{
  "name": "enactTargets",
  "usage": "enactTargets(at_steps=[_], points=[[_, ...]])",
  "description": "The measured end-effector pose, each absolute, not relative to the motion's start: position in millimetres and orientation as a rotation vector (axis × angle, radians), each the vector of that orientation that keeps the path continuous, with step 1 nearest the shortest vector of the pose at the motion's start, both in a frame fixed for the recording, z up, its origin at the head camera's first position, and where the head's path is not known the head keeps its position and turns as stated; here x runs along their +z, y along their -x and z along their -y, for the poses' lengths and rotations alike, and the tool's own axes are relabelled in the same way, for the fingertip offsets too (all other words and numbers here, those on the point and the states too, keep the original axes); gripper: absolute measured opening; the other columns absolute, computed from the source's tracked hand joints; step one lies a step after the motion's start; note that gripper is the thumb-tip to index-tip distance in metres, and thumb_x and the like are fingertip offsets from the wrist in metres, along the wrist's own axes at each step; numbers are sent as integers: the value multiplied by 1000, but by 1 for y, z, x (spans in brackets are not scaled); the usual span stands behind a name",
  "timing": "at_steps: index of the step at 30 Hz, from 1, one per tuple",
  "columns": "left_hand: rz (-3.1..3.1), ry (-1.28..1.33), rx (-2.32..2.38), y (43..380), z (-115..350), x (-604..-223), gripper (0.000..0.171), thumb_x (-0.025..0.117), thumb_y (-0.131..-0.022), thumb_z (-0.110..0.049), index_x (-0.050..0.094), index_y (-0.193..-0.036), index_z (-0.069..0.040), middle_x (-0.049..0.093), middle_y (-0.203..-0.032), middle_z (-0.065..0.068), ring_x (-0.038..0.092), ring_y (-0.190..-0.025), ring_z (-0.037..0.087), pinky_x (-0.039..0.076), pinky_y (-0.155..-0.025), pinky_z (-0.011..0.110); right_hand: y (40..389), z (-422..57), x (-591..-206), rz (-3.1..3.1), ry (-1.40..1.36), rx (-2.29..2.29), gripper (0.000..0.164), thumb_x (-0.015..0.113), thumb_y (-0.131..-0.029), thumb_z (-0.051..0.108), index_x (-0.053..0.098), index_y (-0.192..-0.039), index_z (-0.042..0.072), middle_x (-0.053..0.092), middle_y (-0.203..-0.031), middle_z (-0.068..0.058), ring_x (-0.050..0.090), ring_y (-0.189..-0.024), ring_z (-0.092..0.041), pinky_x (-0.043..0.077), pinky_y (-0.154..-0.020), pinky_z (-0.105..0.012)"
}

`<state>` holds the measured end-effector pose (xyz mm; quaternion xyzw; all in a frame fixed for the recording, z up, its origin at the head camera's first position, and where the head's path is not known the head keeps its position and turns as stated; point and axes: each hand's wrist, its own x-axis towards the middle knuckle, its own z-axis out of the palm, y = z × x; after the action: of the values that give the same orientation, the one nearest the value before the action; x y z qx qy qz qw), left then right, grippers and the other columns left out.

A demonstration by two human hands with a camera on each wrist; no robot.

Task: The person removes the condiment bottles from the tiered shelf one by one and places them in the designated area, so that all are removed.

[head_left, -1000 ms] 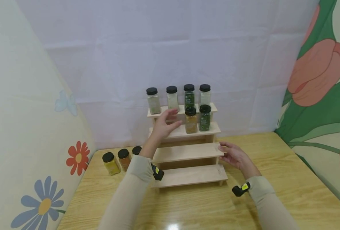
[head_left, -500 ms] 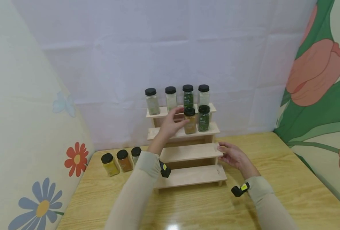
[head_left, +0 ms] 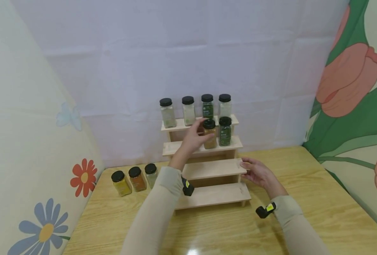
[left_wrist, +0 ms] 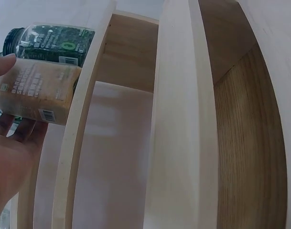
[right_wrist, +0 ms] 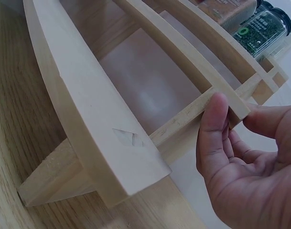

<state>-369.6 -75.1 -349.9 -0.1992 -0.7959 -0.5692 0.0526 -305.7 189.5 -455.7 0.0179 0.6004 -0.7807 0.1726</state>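
Observation:
A light wooden tiered rack [head_left: 214, 169] stands on the table. My left hand [head_left: 193, 141] grips a spice jar of orange-brown powder [head_left: 210, 142] on its second tier from the top. In the left wrist view the thumb lies across that jar's near side and the fingers curl behind it. Right beside it stands a jar of dark green flakes [left_wrist: 59, 44]. My right hand [head_left: 259, 173] pinches the right end of the third tier's board between thumb and fingers, seen closely in the right wrist view.
Several black-lidded jars line the top tier, among them a pale one [head_left: 167, 117] at the left. Left of the rack, a yellow jar [head_left: 122, 187], a reddish-orange jar [head_left: 138, 182] and a pale green jar [head_left: 151, 177] stand on the table [head_left: 220, 230]. White cloth [head_left: 137, 71] hangs behind.
My left hand has moved rightward to the orange-brown spice jar, and its fingers have closed round it. My right hand keeps its hold on the rack.

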Motion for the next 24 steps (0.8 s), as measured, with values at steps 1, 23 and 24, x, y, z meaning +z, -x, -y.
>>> enactTargets(at_steps=[1,23,24], points=[[2421,603,-1729,369,75,-350,65,80,-87,-13,51,-145,-10,60,-124,16,57,-111,28,49,-95,42,306,-189,-456,-1704,-55,-2216,56,51,-106,9,25,-154,-4,66,-95,0,63,-78,-10,55,-66,-21],[2395,677,-1659,359,76,-342,59,85,-84,-17,59,-137,-15,66,-117,11,61,-104,25,51,-94,43,308,-190,-456,-1743,-45,-2187,49,51,-106,7,31,-149,-3,64,-99,-1,63,-83,-12,55,-69,-23],[2389,681,-1653,358,76,-341,59,85,-84,-17,59,-136,-15,66,-116,11,61,-104,25,50,-94,44,308,-190,-456,-1744,-46,-2186,48,51,-106,7,32,-149,-3,64,-98,-1,63,-83,-12,55,-69,-23]])
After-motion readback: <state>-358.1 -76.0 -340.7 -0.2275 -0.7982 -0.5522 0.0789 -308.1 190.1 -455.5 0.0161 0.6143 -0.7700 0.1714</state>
